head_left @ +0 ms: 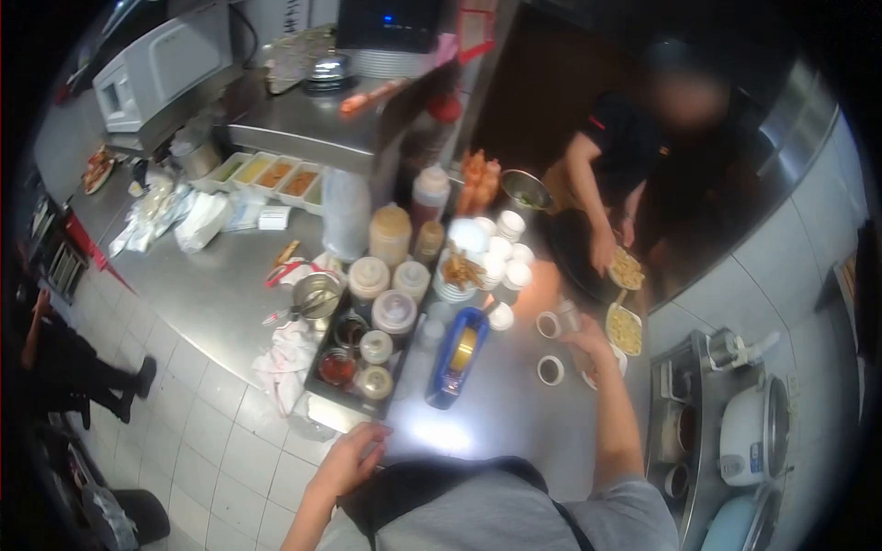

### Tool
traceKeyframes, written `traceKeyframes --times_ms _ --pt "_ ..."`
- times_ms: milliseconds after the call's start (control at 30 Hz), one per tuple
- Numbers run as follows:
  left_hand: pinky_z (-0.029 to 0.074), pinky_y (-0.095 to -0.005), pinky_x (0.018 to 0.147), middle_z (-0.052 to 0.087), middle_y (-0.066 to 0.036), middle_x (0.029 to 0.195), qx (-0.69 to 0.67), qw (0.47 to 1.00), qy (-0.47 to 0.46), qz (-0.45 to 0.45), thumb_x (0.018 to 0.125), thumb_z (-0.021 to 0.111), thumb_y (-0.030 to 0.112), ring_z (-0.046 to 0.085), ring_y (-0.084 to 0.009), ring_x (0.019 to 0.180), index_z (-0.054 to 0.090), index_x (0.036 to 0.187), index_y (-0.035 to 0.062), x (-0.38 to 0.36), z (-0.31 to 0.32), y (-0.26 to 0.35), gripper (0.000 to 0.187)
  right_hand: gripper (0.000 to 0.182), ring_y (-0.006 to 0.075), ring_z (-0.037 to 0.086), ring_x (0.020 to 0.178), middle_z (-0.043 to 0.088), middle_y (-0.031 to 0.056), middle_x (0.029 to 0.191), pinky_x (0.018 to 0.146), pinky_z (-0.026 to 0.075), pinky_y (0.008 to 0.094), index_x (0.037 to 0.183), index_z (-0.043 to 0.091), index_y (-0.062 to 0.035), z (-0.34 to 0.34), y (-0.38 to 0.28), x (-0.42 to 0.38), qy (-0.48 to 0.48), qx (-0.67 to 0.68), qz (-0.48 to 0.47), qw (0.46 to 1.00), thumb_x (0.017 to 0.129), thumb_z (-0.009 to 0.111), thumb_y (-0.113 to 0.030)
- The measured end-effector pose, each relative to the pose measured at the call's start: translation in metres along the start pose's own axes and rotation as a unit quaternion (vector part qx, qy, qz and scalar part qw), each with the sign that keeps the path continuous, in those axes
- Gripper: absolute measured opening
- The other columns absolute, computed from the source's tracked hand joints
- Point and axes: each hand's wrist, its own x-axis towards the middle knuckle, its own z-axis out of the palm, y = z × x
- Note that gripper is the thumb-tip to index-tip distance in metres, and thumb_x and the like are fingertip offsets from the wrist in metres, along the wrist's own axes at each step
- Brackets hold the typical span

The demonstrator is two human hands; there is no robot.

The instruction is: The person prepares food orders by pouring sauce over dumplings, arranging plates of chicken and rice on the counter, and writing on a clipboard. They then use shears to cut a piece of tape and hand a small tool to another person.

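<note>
My right hand (588, 343) reaches over the right end of the steel counter, its fingers closed around a small pale bottle or shaker (570, 318), blurred and partly covered. Beside it are two small white cups of dark sauce, one cup (548, 325) close to the fingers and another cup (550, 371) nearer me. A white plate (617, 372) shows partly behind my wrist. My left hand (353, 459) rests low by the counter's front edge, fingers loosely bent and holding nothing, near a black tray (323, 386) of sauce bottles and jars.
A blue tape dispenser (447, 372) and stacked white cups (508, 248) occupy the middle. Across the counter, a co-worker's hand (604, 254) touches a dish of food (627, 272); another dish (625, 329) sits closer. A rice cooker (749, 432) stands on the right shelf.
</note>
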Motion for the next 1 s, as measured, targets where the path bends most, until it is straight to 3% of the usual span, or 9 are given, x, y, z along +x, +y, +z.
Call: traceKeyframes --times_ms 33,100,233,333,567,667,867,967,1000 --pt "0.048 -0.0349 0.079 0.059 -0.014 0.098 0.005 1.0 0.01 -0.005 0.083 0.057 0.005 0.06 -0.0291 0.089 0.058 0.105 0.0032 -0.001 -0.001 -0.002 0.022 0.047 0.021 0.062 0.09 0.064 0.0086 0.099 0.078 0.05 0.0346 0.103 0.059 -0.0034 0.006 -0.01 0.005 -0.009 0.002 -0.008 1.0 0.059 0.074 -0.005" --pt "0.048 -0.0358 0.078 0.059 -0.013 0.099 0.006 1.0 -0.02 -0.003 0.083 0.057 0.007 0.059 -0.0302 0.089 0.058 0.105 0.0041 -0.002 -0.005 -0.002 0.022 0.055 0.0158 0.059 0.086 0.06 0.0038 0.096 0.076 0.049 0.0297 0.109 0.053 -0.0044 0.008 -0.057 0.002 -0.03 0.312 -0.068 0.947 0.058 0.07 0.006" --pt "0.048 -0.0365 0.08 0.059 -0.013 0.1 -0.014 0.999 -0.041 -0.018 0.083 0.057 0.007 0.059 -0.031 0.091 0.058 0.106 0.0051 -0.005 -0.018 -0.001 0.023 0.055 0.0159 0.057 0.091 0.057 0.0041 0.101 0.074 0.048 0.0289 0.112 0.051 -0.0046 0.04 -0.15 0.001 -0.029 0.339 -0.198 0.919 0.062 0.069 0.008" --pt "0.048 -0.0369 0.081 0.059 -0.013 0.102 -0.014 0.999 -0.032 0.009 0.083 0.055 0.006 0.059 -0.031 0.093 0.058 0.107 0.0058 -0.017 -0.03 -0.019 0.025 0.054 0.0194 0.057 0.093 0.057 0.0051 0.103 0.075 0.049 0.0323 0.113 0.051 -0.0062 0.084 -0.207 0.005 -0.008 0.423 -0.132 0.897 0.065 0.075 0.002" --pt "0.049 -0.0343 0.078 0.059 -0.011 0.1 0.013 1.0 0.018 -0.008 0.085 0.056 0.005 0.062 -0.0245 0.089 0.057 0.111 0.0064 -0.059 -0.086 -0.041 0.027 0.048 0.0215 0.06 0.089 0.059 0.0085 0.104 0.073 0.05 0.0353 0.113 0.048 -0.0053 0.182 -0.25 0.019 0.045 0.387 -0.088 0.917 0.074 0.075 -0.012" --pt "0.049 -0.0354 0.078 0.059 -0.012 0.102 0.032 0.999 0.04 -0.015 0.084 0.056 0.005 0.062 -0.0253 0.089 0.056 0.111 0.0056 -0.077 -0.111 -0.035 0.026 0.043 0.0201 0.06 0.088 0.06 0.0097 0.103 0.072 0.05 0.0332 0.111 0.052 -0.001 0.204 -0.233 0.04 0.015 0.288 -0.183 0.94 0.075 0.074 -0.013" --pt "0.048 -0.0357 0.079 0.06 -0.014 0.099 0.062 0.989 0.128 -0.042 0.083 0.056 0.003 0.061 -0.0272 0.09 0.056 0.11 0.0035 -0.111 -0.107 -0.036 0.026 0.034 0.0188 0.06 0.081 0.061 0.0074 0.091 0.073 0.048 0.0318 0.106 0.056 -0.0017 0.2 -0.222 0.066 -0.206 0.363 -0.007 0.909 0.079 0.07 -0.016" --pt "0.048 -0.035 0.08 0.06 -0.014 0.097 -0.003 0.983 0.158 -0.096 0.084 0.056 0.005 0.061 -0.027 0.09 0.056 0.11 0.0037 -0.128 -0.084 -0.022 0.025 0.049 0.0209 0.056 0.102 0.057 0.0119 0.114 0.085 0.046 0.0343 0.123 0.048 -0.001 0.191 -0.25 0.034 -0.179 0.353 0.055 0.917 0.081 0.068 -0.019" --pt "0.049 -0.0338 0.079 0.06 -0.013 0.097 -0.018 0.98 0.16 -0.116 0.085 0.057 0.006 0.062 -0.0262 0.089 0.057 0.11 0.0045 -0.135 -0.076 -0.02 0.025 0.053 0.0216 0.052 0.108 0.052 0.0115 0.121 0.09 0.043 0.0349 0.127 0.044 -0.0014 0.194 -0.243 0.028 -0.03 0.312 -0.084 0.946 0.083 0.066 -0.021"
